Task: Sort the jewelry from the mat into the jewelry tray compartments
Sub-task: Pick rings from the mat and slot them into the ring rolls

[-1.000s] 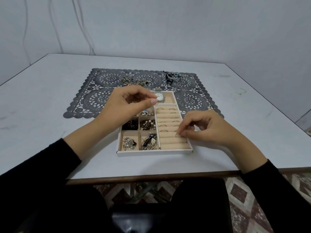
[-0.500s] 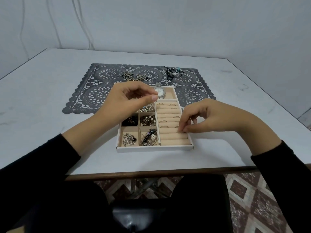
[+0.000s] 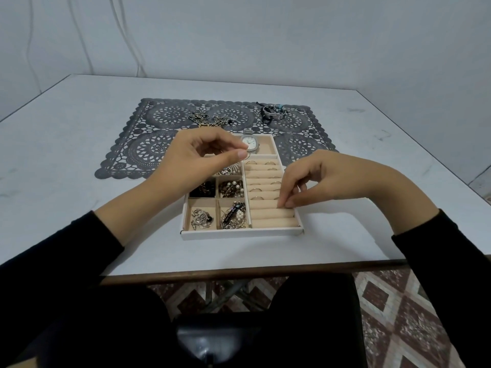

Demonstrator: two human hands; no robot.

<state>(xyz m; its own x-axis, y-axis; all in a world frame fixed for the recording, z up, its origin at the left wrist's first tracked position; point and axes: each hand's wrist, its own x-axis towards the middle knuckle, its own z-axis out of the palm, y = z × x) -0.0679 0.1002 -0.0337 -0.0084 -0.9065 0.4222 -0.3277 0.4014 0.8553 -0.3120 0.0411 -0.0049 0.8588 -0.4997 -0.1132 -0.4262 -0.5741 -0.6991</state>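
Head view: right hand (image 3: 326, 179) pinches at a ring roll in the tray (image 3: 240, 234) on the tabletop (image 3: 79, 208); left hand (image 3: 196, 158), grip together on something tiny, hovers above. Farther, bracelets (image 3: 273, 112) lie on the mat (image 3: 148, 144).

Only 1 view is showing here: a wide-angle camera worn on the person's head, looking forward and down. It is sitting close above the near edge of the table (image 3: 79, 134), so the dark lap and patterned floor are filling the bottom of the frame while the wall is closing off the top. The lens is bending straight lines outward, and the table's far corners are spreading toward both sides. The jewelry tray (image 3: 239, 233) is lying near the middle of the frame, within arm's reach, with the lace mat (image 3: 148, 144) just beyond it. No second view is sharing this scene.
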